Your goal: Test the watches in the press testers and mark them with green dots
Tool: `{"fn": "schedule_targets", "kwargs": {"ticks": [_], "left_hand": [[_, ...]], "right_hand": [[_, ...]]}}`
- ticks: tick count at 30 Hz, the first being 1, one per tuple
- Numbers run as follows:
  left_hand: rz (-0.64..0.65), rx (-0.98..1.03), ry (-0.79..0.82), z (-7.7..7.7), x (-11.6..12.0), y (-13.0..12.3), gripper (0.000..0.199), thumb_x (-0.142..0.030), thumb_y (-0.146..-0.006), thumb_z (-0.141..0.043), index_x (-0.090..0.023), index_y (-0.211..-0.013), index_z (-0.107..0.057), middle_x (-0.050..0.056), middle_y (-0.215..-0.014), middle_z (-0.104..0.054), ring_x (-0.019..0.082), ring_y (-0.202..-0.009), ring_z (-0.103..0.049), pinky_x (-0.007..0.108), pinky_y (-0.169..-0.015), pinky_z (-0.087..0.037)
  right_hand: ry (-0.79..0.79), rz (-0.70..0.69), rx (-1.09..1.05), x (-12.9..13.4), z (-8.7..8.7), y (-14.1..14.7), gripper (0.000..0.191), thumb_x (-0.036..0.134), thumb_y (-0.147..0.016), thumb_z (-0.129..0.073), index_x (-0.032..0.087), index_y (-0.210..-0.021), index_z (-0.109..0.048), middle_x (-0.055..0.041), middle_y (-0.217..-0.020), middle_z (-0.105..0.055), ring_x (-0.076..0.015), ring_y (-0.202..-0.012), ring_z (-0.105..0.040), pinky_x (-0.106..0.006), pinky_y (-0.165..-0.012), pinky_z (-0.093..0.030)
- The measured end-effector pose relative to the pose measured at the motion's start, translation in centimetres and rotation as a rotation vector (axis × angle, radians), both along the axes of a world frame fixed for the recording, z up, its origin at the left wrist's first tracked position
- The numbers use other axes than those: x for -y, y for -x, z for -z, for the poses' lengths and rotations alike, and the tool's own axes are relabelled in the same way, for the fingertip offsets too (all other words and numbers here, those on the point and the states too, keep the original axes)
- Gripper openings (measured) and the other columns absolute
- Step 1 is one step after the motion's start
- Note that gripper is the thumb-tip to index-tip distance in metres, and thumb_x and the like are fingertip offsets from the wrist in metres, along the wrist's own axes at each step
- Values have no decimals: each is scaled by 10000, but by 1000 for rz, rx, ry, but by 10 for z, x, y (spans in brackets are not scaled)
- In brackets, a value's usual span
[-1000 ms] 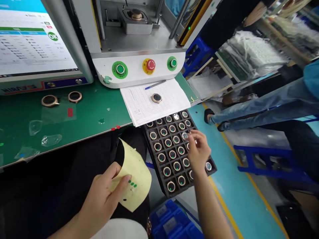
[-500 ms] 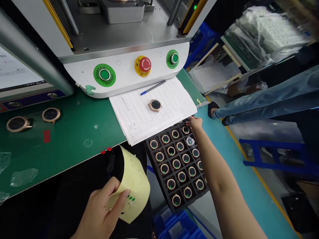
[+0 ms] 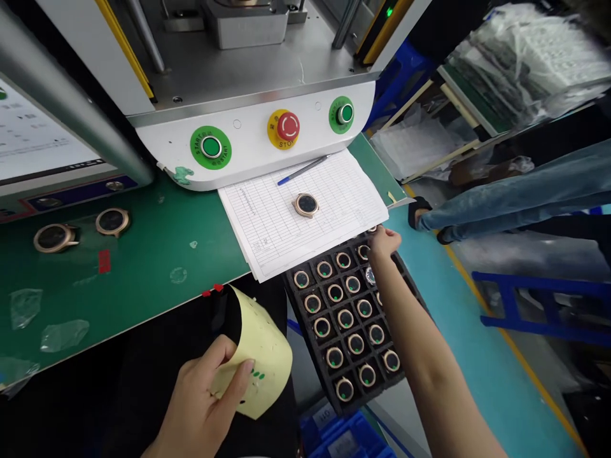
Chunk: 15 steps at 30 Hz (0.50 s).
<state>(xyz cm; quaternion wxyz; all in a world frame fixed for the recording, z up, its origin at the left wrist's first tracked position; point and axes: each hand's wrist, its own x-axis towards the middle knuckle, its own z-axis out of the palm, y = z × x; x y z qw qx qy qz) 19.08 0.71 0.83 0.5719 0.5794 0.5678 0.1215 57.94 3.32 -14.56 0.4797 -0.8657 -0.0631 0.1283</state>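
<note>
A yellow sheet (image 3: 267, 362) with small green dots is pinched between the thumb and fingers of my left hand (image 3: 210, 388), over my lap. My right hand (image 3: 384, 242) is at the far edge of a black tray (image 3: 305, 318), beside the paper's corner, its fingers curled; a watch case partly shows at the fingertips. Rows of round watch cases with green dots fill the tray's compartments. One watch case (image 3: 306, 204) lies on the printed sheets (image 3: 267, 235), below a blue pen (image 3: 303, 170).
A machine panel (image 3: 248, 137) with two green buttons and a red stop button stands behind the papers. Two watch cases (image 3: 55, 237) and plastic scraps lie on the green table (image 3: 143, 267). A person's legs (image 3: 515, 191) and a blue stool (image 3: 539, 305) are at the right.
My right hand's fingers have curled in at the tray's far edge, where they were more extended. The view has shifted slightly, and my left hand still holds the yellow sheet.
</note>
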Motion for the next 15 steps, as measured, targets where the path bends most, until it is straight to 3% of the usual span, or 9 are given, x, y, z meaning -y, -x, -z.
{"fn": "schedule_targets", "kwargs": {"ticks": [4,7,8,10,12,15], "left_hand": [[-91,23,40,-5,3,7,391,-507,-841,-566,-190,-636,-467,-53,-534,-448,86,-492,-390,164,-453,-323],[-78,97,37,-6,8,13,308,-449,-857,-577,-187,-699,-547,-32,-581,-548,104,-524,-477,162,-466,-385],[-60,121,28,-6,11,15,274,-423,-859,-584,-185,-725,-576,-27,-592,-566,109,-533,-497,163,-474,-401],[-22,160,7,-9,17,18,235,-382,-863,-591,-176,-755,-623,-19,-604,-576,113,-550,-520,166,-497,-426],[12,195,-27,-14,23,22,237,-354,-876,-579,-165,-757,-658,-2,-651,-594,120,-596,-551,171,-540,-456],[49,241,-80,-24,34,29,236,-320,-887,-565,-159,-777,-698,22,-732,-644,127,-655,-590,168,-578,-481]], "right_hand": [[-198,-147,117,35,-49,89,221,343,-947,-513,167,-833,-582,48,-633,-516,-86,-504,-484,-236,-510,-454],[-338,-429,194,74,-97,170,172,267,-788,-690,195,-668,-590,9,-660,-605,-137,-629,-588,-285,-604,-500],[-381,-662,357,85,-112,194,69,193,-796,-667,198,-742,-624,-23,-755,-656,-163,-712,-625,-319,-657,-518],[-432,-875,617,100,-136,234,124,95,-794,-642,197,-866,-638,-57,-846,-688,-191,-805,-641,-366,-725,-538],[-450,-952,707,108,-149,262,181,59,-816,-614,184,-948,-624,-67,-860,-697,-193,-834,-643,-386,-769,-545],[-445,-931,657,116,-154,287,174,53,-846,-599,174,-969,-626,-53,-847,-709,-169,-802,-656,-365,-803,-537]]}}
